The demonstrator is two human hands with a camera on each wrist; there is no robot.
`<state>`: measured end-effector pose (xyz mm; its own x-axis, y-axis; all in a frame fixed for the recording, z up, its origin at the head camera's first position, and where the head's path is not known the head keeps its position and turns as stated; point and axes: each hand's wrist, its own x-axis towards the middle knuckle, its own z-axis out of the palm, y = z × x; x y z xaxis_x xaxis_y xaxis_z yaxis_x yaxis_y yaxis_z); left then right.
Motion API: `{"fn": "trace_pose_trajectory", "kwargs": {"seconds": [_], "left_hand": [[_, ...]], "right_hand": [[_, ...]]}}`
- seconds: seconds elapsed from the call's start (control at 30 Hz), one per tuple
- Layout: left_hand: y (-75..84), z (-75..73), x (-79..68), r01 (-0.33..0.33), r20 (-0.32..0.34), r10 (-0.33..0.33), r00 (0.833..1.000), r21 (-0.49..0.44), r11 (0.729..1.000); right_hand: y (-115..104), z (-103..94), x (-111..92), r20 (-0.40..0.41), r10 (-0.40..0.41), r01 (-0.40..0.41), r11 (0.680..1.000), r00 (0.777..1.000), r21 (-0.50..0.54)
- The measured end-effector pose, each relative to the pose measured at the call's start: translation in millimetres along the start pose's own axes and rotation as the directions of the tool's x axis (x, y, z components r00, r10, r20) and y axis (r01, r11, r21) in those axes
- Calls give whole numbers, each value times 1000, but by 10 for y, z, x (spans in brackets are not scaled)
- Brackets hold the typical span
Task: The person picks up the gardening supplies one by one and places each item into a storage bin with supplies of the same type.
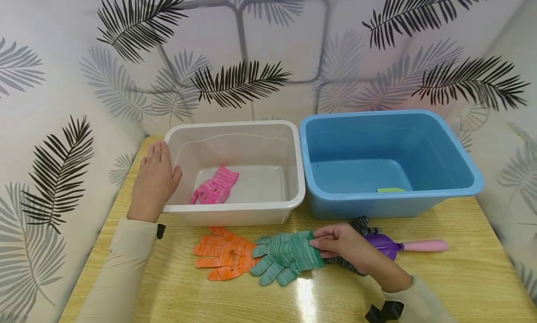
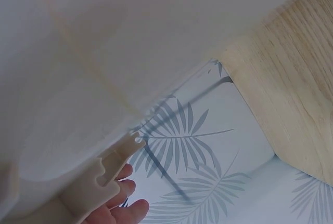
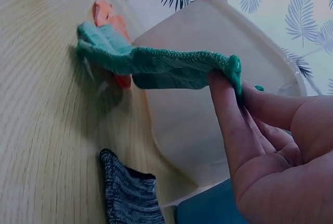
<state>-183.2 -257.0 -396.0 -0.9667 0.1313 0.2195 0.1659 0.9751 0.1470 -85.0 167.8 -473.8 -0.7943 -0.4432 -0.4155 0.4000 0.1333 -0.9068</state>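
Observation:
My right hand (image 1: pixel 350 246) pinches the cuff of a green knit glove (image 1: pixel 289 253) between thumb and fingers. In the right wrist view the cuff is lifted, and the glove's finger end hangs down toward an orange glove (image 1: pixel 224 254). The left hand (image 1: pixel 154 181) grips the left rim of a white plastic basin (image 1: pixel 239 213), with its thumb on the inner side; fingertips (image 2: pixel 125 187) show beyond the rim in the left wrist view. Inside that basin lies a pink glove (image 1: pixel 218 185). A black-and-grey glove (image 3: pixel 130 187) lies on the table near the right hand.
A blue basin (image 1: pixel 377 195) stands right of the white one, with a lime-green item (image 1: pixel 390 190) inside. Partly behind the right hand lies a purple object (image 1: pixel 383 245) with a pink handle (image 1: pixel 424 245). Leaf-patterned walls surround the wooden table (image 1: pixel 453 276).

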Motion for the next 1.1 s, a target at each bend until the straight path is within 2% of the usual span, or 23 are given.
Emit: {"fn": "trace_pose_trajectory", "kwargs": {"seconds": [0.6, 0.87, 1.1], "left_hand": [[-23, 10, 16, 11, 21, -11, 1000, 2, 1000], [-14, 8, 32, -5, 1, 5, 1000, 16, 1000], [-24, 19, 23, 6, 9, -6, 1000, 3, 1000]], "right_hand": [[-193, 108, -122, 30, -35, 35, 999, 999, 20], [-300, 77, -180, 70, -47, 46, 999, 996, 22], [-375, 24, -230, 104, -67, 68, 998, 992, -11]]}}
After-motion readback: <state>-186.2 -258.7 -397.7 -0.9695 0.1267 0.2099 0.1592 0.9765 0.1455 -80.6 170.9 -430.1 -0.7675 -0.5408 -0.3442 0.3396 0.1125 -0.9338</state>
